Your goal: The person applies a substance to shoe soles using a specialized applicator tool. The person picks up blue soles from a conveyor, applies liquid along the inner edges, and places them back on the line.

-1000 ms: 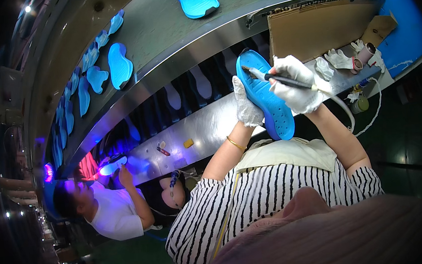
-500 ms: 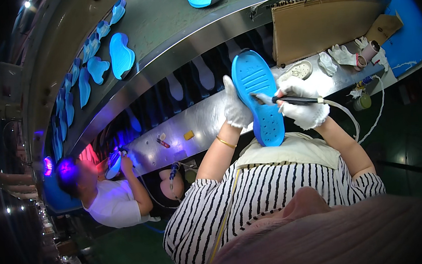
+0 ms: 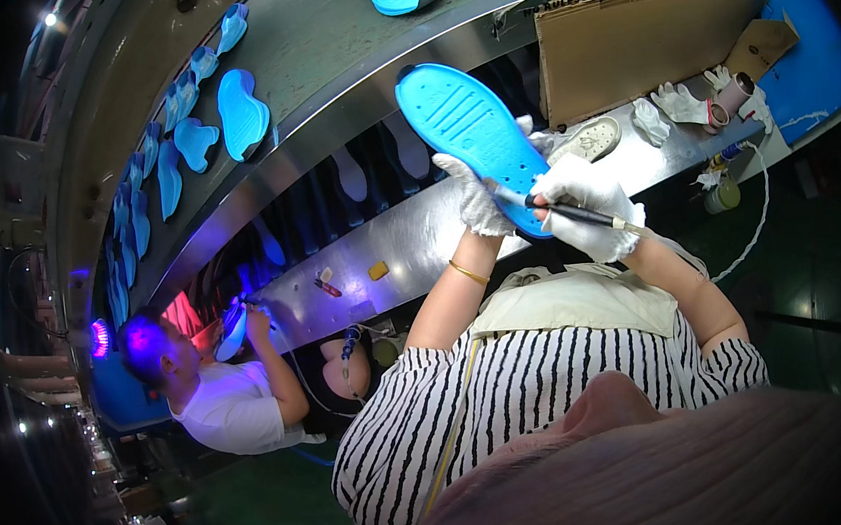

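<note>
A white glove covers my left hand (image 3: pixel 478 197), which is closed around the near-left side of a bright blue shoe sole (image 3: pixel 463 114). The sole is tilted, its far end pointing up and left, with grooves and small holes on its upper face. In my gloved right hand (image 3: pixel 585 193) is a brush (image 3: pixel 581 214) with a dark handle. Its bristles lie at the near part of the sole, and a pale hose runs back from the handle past my right forearm. Some fingertips poke bare out of the right glove.
A metal bench (image 3: pixel 408 239) carries a yellow block (image 3: pixel 378 269), a beige clog (image 3: pixel 595 138), spare gloves (image 3: pixel 679 106) and a spool (image 3: pixel 734 93). Cardboard (image 3: pixel 622 55) stands behind. Several blue soles (image 3: pixel 244 116) lie on the belt (image 3: pixel 322 56). A co-worker (image 3: pixel 232 399) handles another sole at left.
The sole has tilted to the left and risen away from my apron. The brush has shifted from the sole's middle toward its near end, my right hand moving slightly left.
</note>
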Available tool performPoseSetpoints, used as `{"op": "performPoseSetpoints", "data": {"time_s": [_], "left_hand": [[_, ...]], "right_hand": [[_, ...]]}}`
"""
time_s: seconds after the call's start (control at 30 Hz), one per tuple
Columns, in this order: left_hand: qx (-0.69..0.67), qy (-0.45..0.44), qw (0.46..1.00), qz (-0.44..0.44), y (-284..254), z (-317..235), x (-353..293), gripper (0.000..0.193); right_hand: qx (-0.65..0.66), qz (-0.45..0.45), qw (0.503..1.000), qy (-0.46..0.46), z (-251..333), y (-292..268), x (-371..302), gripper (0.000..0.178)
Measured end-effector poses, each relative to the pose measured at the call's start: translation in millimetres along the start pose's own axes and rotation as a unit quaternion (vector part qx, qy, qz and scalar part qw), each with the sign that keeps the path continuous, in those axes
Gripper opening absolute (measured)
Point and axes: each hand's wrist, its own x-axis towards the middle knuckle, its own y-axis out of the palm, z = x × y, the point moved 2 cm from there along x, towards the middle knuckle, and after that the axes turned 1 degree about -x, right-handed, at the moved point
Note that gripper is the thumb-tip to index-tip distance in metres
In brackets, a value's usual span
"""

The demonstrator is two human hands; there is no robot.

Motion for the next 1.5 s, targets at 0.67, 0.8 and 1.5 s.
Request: {"op": "performPoseSetpoints", "data": {"time_s": [0.67,0.8,1.5], "left_hand": [[0.177,0.023,0.966,0.188,20,-57,21,0.127],[0.292,-0.035,0.941,0.17,25,-62,28,0.125],[0.463,-0.204,0.862,-0.028,31,-64,51,0.071]], "right_hand": [[0.123,0.099,0.964,0.212,-26,-13,-1,0.014],[0.298,0.169,0.886,0.313,-30,-20,5,0.011],[0.083,0.164,0.976,0.119,-21,-21,24,0.012]]}}
